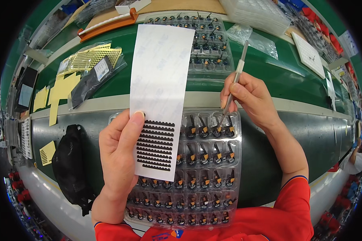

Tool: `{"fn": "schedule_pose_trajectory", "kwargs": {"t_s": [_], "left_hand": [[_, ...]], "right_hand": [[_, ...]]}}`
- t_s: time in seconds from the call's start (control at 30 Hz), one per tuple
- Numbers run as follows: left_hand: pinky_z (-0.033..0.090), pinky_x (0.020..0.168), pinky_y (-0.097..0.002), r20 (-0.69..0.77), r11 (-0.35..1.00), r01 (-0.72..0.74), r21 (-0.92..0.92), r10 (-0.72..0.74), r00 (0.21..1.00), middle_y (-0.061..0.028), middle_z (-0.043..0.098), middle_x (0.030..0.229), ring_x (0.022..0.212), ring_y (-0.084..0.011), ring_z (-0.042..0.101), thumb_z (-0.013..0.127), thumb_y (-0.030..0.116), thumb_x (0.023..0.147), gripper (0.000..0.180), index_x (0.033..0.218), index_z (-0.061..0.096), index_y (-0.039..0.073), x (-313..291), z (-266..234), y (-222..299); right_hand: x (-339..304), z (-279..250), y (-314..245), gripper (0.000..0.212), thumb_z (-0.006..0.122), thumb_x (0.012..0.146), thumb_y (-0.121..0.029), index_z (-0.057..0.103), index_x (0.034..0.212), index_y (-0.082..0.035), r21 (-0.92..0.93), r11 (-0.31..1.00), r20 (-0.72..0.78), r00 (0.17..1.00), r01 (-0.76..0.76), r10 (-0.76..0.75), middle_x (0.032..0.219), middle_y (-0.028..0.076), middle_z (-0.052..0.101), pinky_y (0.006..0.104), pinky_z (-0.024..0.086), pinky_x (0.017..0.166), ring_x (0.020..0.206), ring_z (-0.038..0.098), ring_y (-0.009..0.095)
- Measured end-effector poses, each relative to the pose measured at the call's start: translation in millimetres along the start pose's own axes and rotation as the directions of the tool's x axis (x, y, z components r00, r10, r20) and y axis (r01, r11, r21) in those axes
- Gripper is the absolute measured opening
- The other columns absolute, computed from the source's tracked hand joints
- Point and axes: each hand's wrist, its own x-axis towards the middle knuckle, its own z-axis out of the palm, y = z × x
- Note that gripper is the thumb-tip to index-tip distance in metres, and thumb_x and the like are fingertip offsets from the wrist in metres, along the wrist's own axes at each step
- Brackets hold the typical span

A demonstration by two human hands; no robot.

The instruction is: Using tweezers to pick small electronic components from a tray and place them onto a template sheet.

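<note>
My left hand (120,146) grips a white backing sheet (161,68) by its left edge, thumb on top. Rows of black notched adhesive strips (155,146) line the sheet's lower half. In my right hand (251,98) is a pair of metal tweezers (238,71), pinched between thumb and fingers and pointing down. Its tips reach a small black part (217,131) in the top row of a clear plastic tray (238,154); whether they touch it I cannot tell. Each tray pocket holds a similar black part with an orange-brown tab. The sheet hides the tray's upper left.
A second tray of parts (229,60) stands behind on the green mat. Yellow label sheets (64,90) and a bagged dark item (93,78) lie left. A black pouch (70,168) is near my left arm. Stacked clear trays (255,14) and a white board (308,54) are far right.
</note>
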Motion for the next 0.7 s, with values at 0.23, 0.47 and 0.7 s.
{"fn": "schedule_pose_trajectory", "kwargs": {"t_s": [0.23,0.47,0.7], "left_hand": [[0.048,0.058,-0.0174,-0.020,1.000,-0.009,0.010,0.009,1.000,-0.0036,0.065,0.080,0.065,-0.0059,0.061,0.049,0.014,0.090,0.023,0.101,0.060,-0.003,0.8,-3.5,-1.8],[0.048,0.059,-0.0180,-0.058,1.000,-0.031,0.003,0.031,0.998,-0.0044,0.065,0.082,0.066,-0.0067,0.061,0.050,0.014,0.090,0.022,0.102,0.059,-0.003,1.0,-2.7,-5.9],[0.042,0.061,-0.0170,-0.057,0.999,-0.015,0.045,0.018,0.998,-0.0026,0.062,0.082,0.069,-0.0033,0.055,0.047,0.012,0.092,0.025,0.104,0.058,-0.006,-0.9,-4.8,-3.2]], "right_hand": [[-1.2,-1.8,2.6,0.020,0.047,0.091,-0.021,0.051,0.087,-0.001,0.010,1.000,0.017,1.000,0.009,-0.009,0.075,0.008,0.059,0.0203,0.043,0.057,0.062,0.054,0.009],[-2.8,-5.3,5.4,0.020,0.047,0.091,-0.019,0.052,0.087,-0.001,0.018,0.999,0.036,0.999,0.026,-0.027,0.076,0.009,0.059,0.0209,0.044,0.058,0.063,0.054,0.010],[-2.3,-2.0,5.2,0.020,0.047,0.091,-0.020,0.052,0.087,-0.001,0.019,1.000,0.047,0.999,0.004,-0.005,0.077,0.009,0.060,0.0208,0.044,0.058,0.063,0.055,0.010]]}}
